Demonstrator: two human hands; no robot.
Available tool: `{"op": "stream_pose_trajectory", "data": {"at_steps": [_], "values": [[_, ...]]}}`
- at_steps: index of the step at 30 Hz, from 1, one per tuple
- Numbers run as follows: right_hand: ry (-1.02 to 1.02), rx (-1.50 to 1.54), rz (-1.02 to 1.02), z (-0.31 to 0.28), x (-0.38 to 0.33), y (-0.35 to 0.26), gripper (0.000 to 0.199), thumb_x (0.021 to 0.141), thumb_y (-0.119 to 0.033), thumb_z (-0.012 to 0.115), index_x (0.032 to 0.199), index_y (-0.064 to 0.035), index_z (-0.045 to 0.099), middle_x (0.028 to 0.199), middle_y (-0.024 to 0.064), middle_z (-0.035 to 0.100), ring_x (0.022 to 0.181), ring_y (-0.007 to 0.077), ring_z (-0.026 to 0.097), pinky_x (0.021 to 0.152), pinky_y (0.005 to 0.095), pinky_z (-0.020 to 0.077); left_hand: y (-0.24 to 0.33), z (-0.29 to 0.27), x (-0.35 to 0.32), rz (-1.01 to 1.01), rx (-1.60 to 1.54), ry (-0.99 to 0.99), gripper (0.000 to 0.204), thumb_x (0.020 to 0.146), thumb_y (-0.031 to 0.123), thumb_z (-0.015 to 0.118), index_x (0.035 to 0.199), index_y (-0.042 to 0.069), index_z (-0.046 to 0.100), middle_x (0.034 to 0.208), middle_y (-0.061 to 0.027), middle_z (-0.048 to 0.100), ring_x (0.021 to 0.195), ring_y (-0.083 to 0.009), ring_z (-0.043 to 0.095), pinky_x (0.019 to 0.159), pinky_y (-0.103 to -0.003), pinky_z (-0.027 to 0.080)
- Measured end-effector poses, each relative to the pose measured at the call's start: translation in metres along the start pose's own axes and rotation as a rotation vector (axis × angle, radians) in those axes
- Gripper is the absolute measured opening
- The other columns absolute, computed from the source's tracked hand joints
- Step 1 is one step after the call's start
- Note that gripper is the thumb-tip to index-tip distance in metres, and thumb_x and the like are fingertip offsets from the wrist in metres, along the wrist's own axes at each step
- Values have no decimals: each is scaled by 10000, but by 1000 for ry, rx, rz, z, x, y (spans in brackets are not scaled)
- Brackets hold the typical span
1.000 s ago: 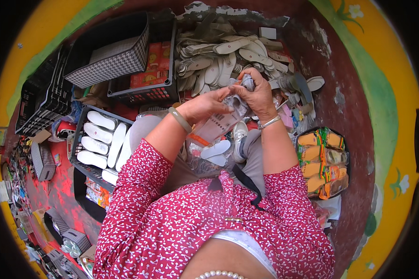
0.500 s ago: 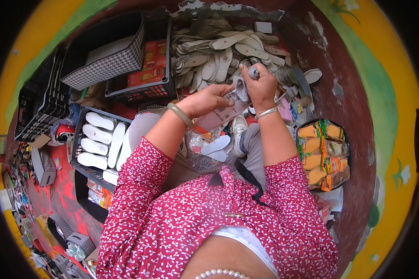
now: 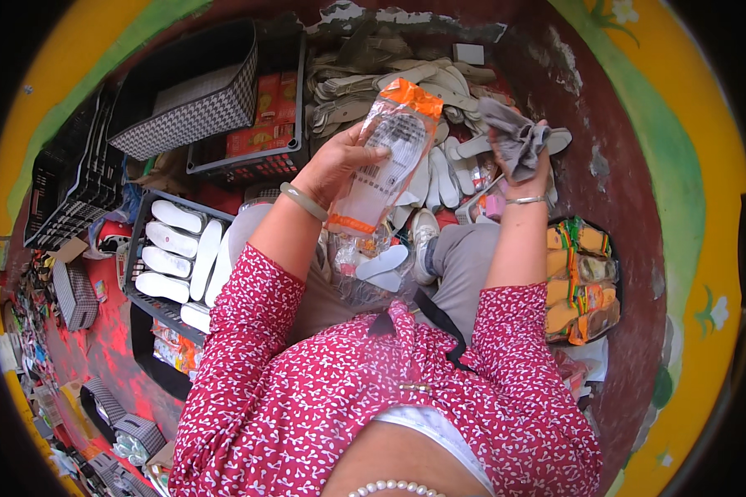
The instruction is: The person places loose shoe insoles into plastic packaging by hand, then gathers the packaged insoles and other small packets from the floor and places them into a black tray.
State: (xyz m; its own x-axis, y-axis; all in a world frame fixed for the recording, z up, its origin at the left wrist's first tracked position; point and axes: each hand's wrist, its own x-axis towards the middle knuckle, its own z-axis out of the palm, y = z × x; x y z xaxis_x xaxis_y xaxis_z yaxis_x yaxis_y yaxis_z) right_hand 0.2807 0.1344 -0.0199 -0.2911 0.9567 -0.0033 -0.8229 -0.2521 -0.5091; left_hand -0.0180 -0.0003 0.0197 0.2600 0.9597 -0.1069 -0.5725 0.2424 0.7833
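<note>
My left hand (image 3: 344, 166) pinches the edge of a clear packet of insoles (image 3: 379, 170) with orange ends, holding it tilted above my lap. A pale insole with printed marks shows through the plastic. Off to the right, my right hand (image 3: 532, 170) grips a crumpled grey cloth (image 3: 516, 141), apart from the packet. Beyond both hands lies a large heap of loose white insoles (image 3: 365, 87). Between my legs, a pale blue insole (image 3: 381, 262) rests on clear plastic wrapping.
At my left stands a dark crate (image 3: 155, 305) of white insoles. A houndstooth-patterned basket (image 3: 182, 128) sits over another black crate (image 3: 283, 159) with red boxes. On my right is a basket of orange-packed insoles (image 3: 593, 286). A dark red wall (image 3: 630, 190) rises beyond it.
My right hand has moved right with the grey cloth, away from the packet. The left hand has raised the packet and turned it more upright, its face showing.
</note>
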Motion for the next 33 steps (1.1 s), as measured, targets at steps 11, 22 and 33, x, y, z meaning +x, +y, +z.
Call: {"op": "stream_pose_trajectory", "data": {"at_steps": [11,22,33], "values": [[-58,-423,62,89,-25,94,663,713,-256,766,1253,-45,444,955,20,555,831,100,531,742,242,456,-23,0,16,-11,103,-59,438,831,-13,533,1259,-5,438,1095,-39,566,955,-113,546,865,-267,426],[447,-704,-294,68,-5,98,205,726,-144,749,705,-6,600,667,-14,554,576,78,454,537,249,399,-40,14,23,-108,386,-103,256,862,52,532,1106,-25,539,943,-24,595,844,-88,526,784,-252,436],[809,-979,-242,36,17,81,187,788,-219,663,748,-62,571,669,39,573,499,120,525,404,252,405,-30,10,5,-152,531,-93,335,851,32,515,1182,-20,499,983,-47,597,884,-106,557,794,-256,451]]}}
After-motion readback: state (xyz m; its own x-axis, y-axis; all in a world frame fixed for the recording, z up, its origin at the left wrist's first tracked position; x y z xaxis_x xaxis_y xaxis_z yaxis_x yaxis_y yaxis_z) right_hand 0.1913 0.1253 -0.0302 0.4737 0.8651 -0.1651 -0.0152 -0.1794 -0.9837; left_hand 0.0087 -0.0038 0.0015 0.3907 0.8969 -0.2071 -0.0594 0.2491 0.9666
